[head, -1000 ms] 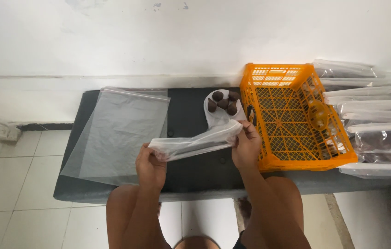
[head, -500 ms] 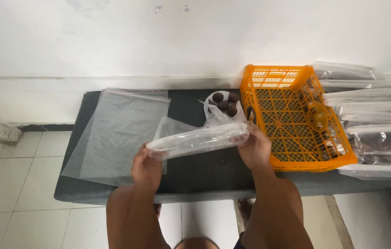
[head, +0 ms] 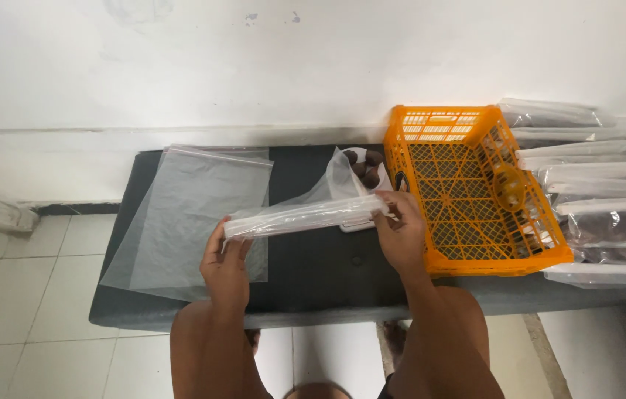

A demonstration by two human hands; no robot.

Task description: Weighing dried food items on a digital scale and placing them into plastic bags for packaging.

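Two hands (head: 228, 262), clear bag (head: 302, 216) stretched between fingers

Both hands hold a clear plastic bag (head: 305, 216) stretched level above the dark table (head: 313, 295). The left hand (head: 226, 262) grips its left end, and the right hand (head: 400, 230) pinches its right end. A flap of the bag rises behind, in front of some dark round things (head: 367, 166) that lie on the table just beside an orange crate (head: 468, 185). A stack of flat clear bags (head: 195, 214) lies on the table's left part, overhanging its edge. Filled clear bags (head: 601, 199) are piled to the right of the crate. A white wall (head: 254, 59) runs behind.
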